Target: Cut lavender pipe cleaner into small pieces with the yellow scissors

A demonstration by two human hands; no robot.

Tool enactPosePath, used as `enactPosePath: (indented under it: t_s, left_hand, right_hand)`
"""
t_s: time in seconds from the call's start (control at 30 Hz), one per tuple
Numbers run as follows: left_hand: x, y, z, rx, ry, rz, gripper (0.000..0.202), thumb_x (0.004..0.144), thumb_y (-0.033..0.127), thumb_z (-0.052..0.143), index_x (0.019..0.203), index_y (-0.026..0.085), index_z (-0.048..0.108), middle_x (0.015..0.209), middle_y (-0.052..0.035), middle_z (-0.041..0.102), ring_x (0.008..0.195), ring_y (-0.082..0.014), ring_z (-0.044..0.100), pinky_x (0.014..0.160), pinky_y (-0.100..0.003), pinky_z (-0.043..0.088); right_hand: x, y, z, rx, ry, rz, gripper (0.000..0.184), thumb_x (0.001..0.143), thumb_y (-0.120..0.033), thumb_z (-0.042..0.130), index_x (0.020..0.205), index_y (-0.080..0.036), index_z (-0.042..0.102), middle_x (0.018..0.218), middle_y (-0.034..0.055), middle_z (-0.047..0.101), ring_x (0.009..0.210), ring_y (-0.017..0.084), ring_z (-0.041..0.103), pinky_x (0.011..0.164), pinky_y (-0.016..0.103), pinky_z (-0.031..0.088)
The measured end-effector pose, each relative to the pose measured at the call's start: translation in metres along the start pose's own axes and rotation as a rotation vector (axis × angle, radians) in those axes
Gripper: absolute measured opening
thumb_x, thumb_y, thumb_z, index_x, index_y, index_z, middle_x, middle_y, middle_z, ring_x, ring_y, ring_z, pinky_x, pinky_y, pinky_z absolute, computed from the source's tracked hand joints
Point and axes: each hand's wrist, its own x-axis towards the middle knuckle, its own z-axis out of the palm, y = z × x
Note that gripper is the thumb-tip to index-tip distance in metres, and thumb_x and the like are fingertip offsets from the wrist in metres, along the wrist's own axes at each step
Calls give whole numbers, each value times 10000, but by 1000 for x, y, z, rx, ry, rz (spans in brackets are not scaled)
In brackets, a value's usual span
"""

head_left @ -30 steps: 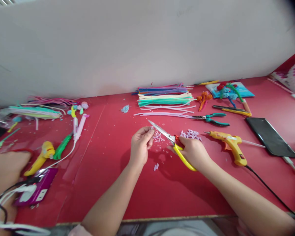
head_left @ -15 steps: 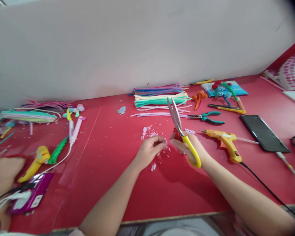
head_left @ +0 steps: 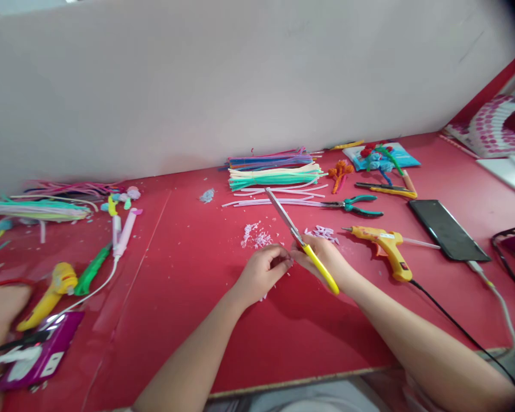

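A pair of scissors [head_left: 312, 260] with yellow handles is held in my right hand [head_left: 326, 256], its blades pointing up and to the left over the table. My left hand [head_left: 261, 269] is closed in a pinch just left of the right fingertips, and whatever it holds is too small to make out. The fingertips of both hands are close together. Beyond my left hand lies a pile of pale lilac fluff clippings [head_left: 257, 236]. Short lilac pieces [head_left: 324, 233] lie behind my right hand.
Bundled pipe cleaners [head_left: 277, 174] lie by the wall, near pliers [head_left: 356, 206]. To the right are a yellow glue gun [head_left: 380, 237] and a phone [head_left: 448, 230]. Leftward are another yellow glue gun [head_left: 55, 289], a purple power strip [head_left: 47, 357] and another person's arm [head_left: 2, 320].
The scissors have turned, their blades now leaning further left and lower. My right hand has rolled over toward my left. The view has shifted slightly, and more short lilac pieces show behind my right hand.
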Motion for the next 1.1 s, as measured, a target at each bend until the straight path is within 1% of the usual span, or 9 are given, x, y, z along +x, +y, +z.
enactPosePath:
  t_s: [0.13, 0.2, 0.3, 0.4, 0.47, 0.7, 0.87, 0.97, 1.1]
  left_hand:
    - [3, -5, -6, 51, 103, 32, 138, 768, 268, 439, 777, 186, 549, 759, -23, 545, 707, -136, 491, 658, -243, 367]
    - [4, -7, -12, 80, 156, 51, 155, 769, 274, 436, 731, 178, 551, 753, -25, 537, 704, -133, 487, 667, -248, 365]
    - [5, -11, -21, 109, 208, 61, 202, 764, 275, 435, 623, 163, 528, 761, -32, 521, 683, -127, 475, 651, -247, 364]
    - [6, -17, -24, 149, 268, -2, 102, 728, 259, 481, 756, 182, 543, 806, -21, 519, 652, -115, 461, 629, -239, 362]
    - [6, -19, -24, 170, 284, -37, 152, 717, 260, 494, 849, 200, 538, 798, -10, 521, 619, -109, 449, 616, -236, 361]
    - [11, -4, -38, 191, 213, -28, 172, 715, 212, 456, 863, 212, 545, 829, -14, 558, 647, -120, 473, 625, -232, 357]
    - [-11, 6, -50, 462, -142, -120, 99, 680, 260, 501, 683, 209, 585, 661, -10, 580, 595, -138, 500, 544, -228, 323]
    - [-35, 3, -41, 660, -167, -148, 95, 663, 280, 517, 646, 203, 572, 629, -18, 579, 564, -144, 504, 514, -234, 296]
    - [-57, -3, -13, 898, -71, -182, 120, 692, 269, 463, 652, 188, 542, 611, -45, 571, 565, -177, 519, 518, -261, 295]
  right_hand:
    - [1, 7, -9, -49, 122, 40, 176, 703, -329, 400, 658, -170, 460, 520, -38, 438, 473, 80, 400, 439, 180, 289]
    - [3, 15, -19, -134, 182, 96, 210, 713, -354, 388, 675, -172, 485, 514, -33, 459, 457, 81, 408, 430, 182, 279]
    - [10, 29, -36, -334, 126, 178, 209, 691, -347, 410, 641, -172, 514, 480, -26, 471, 416, 79, 387, 416, 192, 250]
    - [16, 38, -45, -473, 104, 203, 196, 668, -331, 440, 617, -167, 534, 493, -2, 506, 419, 86, 391, 427, 206, 235]
    - [19, 41, -47, -487, 131, 206, 206, 671, -337, 441, 643, -163, 547, 531, 20, 537, 445, 96, 417, 437, 210, 237]
    - [18, 34, -49, -384, 160, 183, 279, 697, -370, 391, 712, -155, 569, 474, -3, 512, 420, 90, 414, 417, 197, 244]
    - [14, 27, -47, -341, 128, 146, 261, 667, -373, 435, 723, -163, 580, 502, -7, 532, 383, 73, 388, 403, 199, 224]
    - [13, 24, -45, -345, 115, 136, 273, 670, -401, 436, 717, -171, 575, 507, -4, 534, 393, 78, 398, 407, 199, 230]
    - [14, 20, -41, -381, 143, 73, 274, 667, -425, 436, 680, -178, 556, 531, 7, 535, 457, 96, 438, 423, 194, 237]
